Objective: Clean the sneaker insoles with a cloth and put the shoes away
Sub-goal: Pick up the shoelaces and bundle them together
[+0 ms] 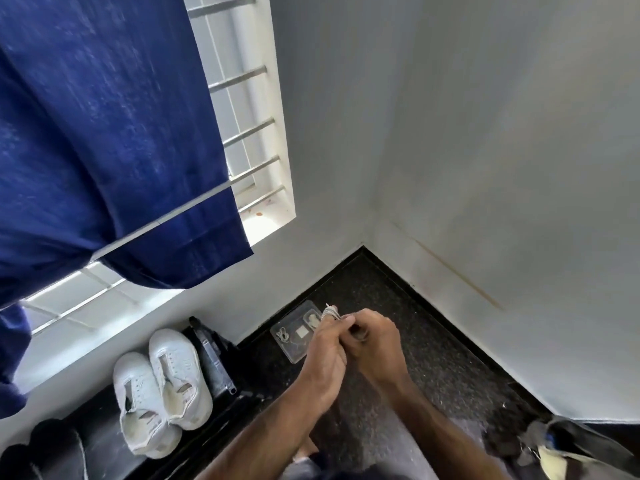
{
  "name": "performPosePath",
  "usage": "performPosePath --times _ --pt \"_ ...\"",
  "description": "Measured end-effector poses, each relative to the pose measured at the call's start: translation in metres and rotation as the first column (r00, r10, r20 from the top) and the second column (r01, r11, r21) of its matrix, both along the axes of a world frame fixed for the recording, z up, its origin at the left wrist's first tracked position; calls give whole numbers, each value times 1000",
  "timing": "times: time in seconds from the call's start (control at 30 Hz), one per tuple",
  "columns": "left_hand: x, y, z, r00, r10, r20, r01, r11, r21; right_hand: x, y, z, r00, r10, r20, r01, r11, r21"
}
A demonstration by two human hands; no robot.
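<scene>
Two white sneakers (pixel 162 386) stand side by side, without laces, on a dark ledge under the window at the lower left. Their insoles show worn and yellowed inside. My hands meet above the floor in the middle of the view, well right of the sneakers. A white lace (pixel 330 311) is wound in a small coil round the fingertips of my left hand (pixel 323 355). My right hand (pixel 375 341) curls against it, its fingertips pinching at the coil. No cloth is in view.
A clear plastic box (pixel 294 341) with small items lies on the dark speckled floor under my hands. A black case (pixel 213 358) leans beside the sneakers. A dark shoe (pixel 571 448) lies at the bottom right. A blue curtain (pixel 104 133) hangs over the barred window.
</scene>
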State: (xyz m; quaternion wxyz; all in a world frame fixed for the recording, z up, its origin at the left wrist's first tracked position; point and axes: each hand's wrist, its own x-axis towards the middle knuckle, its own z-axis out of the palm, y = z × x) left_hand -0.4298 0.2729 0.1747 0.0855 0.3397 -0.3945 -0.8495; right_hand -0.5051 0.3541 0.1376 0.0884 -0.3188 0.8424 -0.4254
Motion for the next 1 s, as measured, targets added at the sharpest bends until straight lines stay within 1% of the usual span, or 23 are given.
performPosePath --times 0.1,0.2,0.23,0.3,0.33,0.4,0.47,0.53,0.63,0.7,0.77,0.83,0.87,0.93,0.97,1.0 --pt "-18 -19 -8 996 -42 80 43 999 -21 -21 -16 -15 991 24 135 -27 999 20" --pt "-29 -33 -15 994 -52 99 53 999 -9 -34 -29 -23 968 77 237 -73 997 -23" --pt "-34 -38 -19 994 -39 101 39 999 7 -41 -34 -25 956 86 281 -75 996 -49" --pt "-45 -48 -32 993 58 102 -62 997 39 -58 -43 -31 917 133 376 -102 990 -101" --pt "-53 -53 -38 986 119 115 -128 990 67 -68 -47 -36 907 178 382 -142 983 -120" --pt "-70 -56 -50 971 199 135 -217 967 131 -91 -50 -51 916 265 299 -236 963 -130" --pt "-89 -53 -62 972 189 142 -211 964 161 -120 -49 -70 927 324 188 -310 946 -98" --pt "-107 -49 -73 967 189 169 -217 961 171 -147 -49 -89 919 373 125 -369 928 -53" --pt "-126 -51 -87 966 181 185 -210 966 153 -176 -58 -111 891 433 137 -434 901 -21" --pt "-134 -53 -93 965 159 206 -192 970 150 -191 -67 -127 889 410 205 -420 907 8" --pt "-135 -60 -100 956 154 250 -184 978 99 -210 -79 -148 888 342 307 -367 930 26" --pt "-131 -72 -115 935 174 309 -172 985 -33 -225 -91 -170 863 310 398 -372 925 85" --pt "-130 -81 -129 917 199 346 -166 978 -123 -229 -98 -182 845 308 436 -391 914 111" --pt "-134 -101 -169 860 239 451 -107 949 -298 -233 -112 -216 809 302 504 -422 896 141" --pt "-137 -112 -195 841 232 488 -63 939 -338 -233 -118 -237 794 298 530 -436 886 156" --pt "-141 -122 -223 836 201 510 -18 940 -341 -230 -125 -261 782 299 547 -450 878 164"
